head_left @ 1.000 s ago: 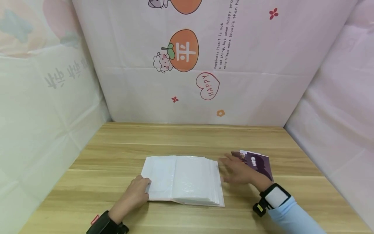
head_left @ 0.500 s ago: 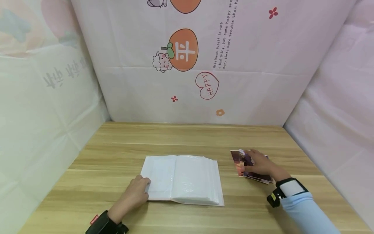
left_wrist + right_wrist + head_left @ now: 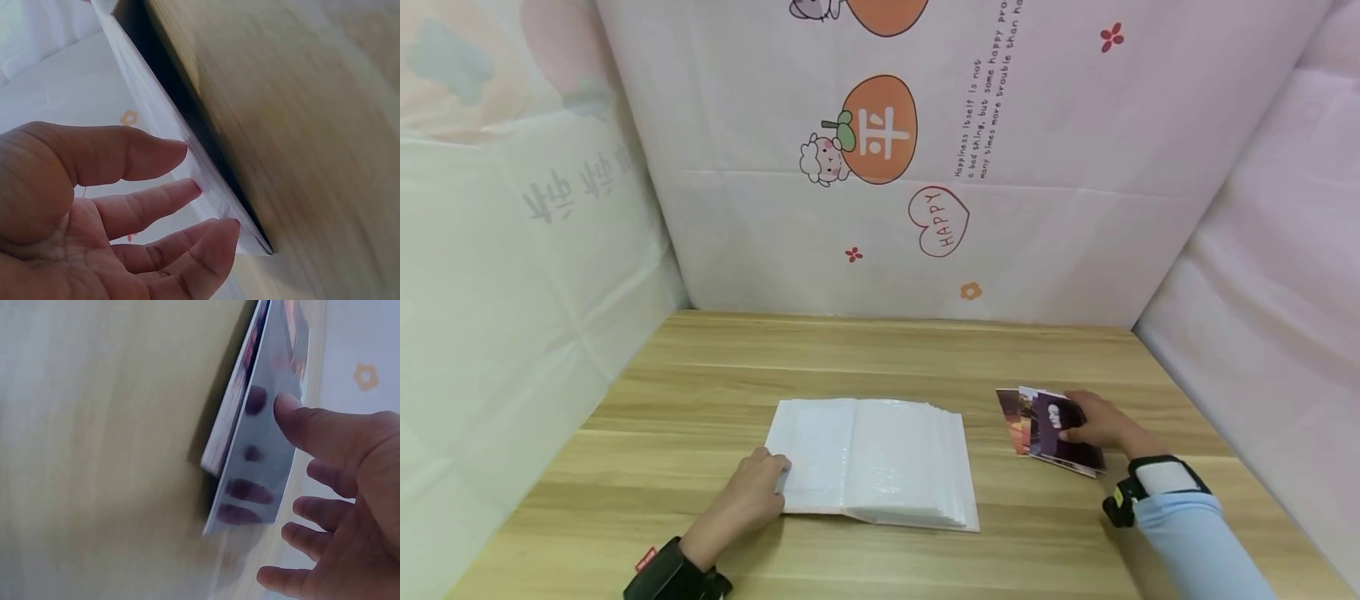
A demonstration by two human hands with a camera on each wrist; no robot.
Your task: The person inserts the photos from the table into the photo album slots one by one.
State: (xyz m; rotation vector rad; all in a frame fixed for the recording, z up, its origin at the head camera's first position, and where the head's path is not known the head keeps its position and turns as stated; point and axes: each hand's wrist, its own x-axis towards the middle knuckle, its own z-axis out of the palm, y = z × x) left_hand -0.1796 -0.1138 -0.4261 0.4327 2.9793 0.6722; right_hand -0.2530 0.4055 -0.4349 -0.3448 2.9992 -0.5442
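Observation:
A photo album (image 3: 895,462) with blank, glossy clear-sleeved pages lies spread out mid-table. My left hand (image 3: 752,485) rests on its left edge. In the left wrist view, the thumb (image 3: 150,153) and fingertips touch the white page side near the border. To the right, several glossy picture cards (image 3: 1051,446) lie in a fanned, overlapping stack, a dark purple one on top. My right hand (image 3: 1101,421) is at their right side, fingers spread. In the right wrist view, the thumb (image 3: 319,428) is over the shiny top card (image 3: 262,425), which mirrors the fingertips; whether they touch it is unclear.
The wooden table (image 3: 880,350) meets a white printed cloth backdrop (image 3: 760,250) at the rear. White cloth walls (image 3: 1262,317) close in both sides. Each wrist carries a strapped device, the right one (image 3: 1165,477) above a light-blue sleeve.
My right hand went from beside the album to the cards, passed over them and drew back to their right side. The upper cards shifted slightly toward me. The left hand stays put.

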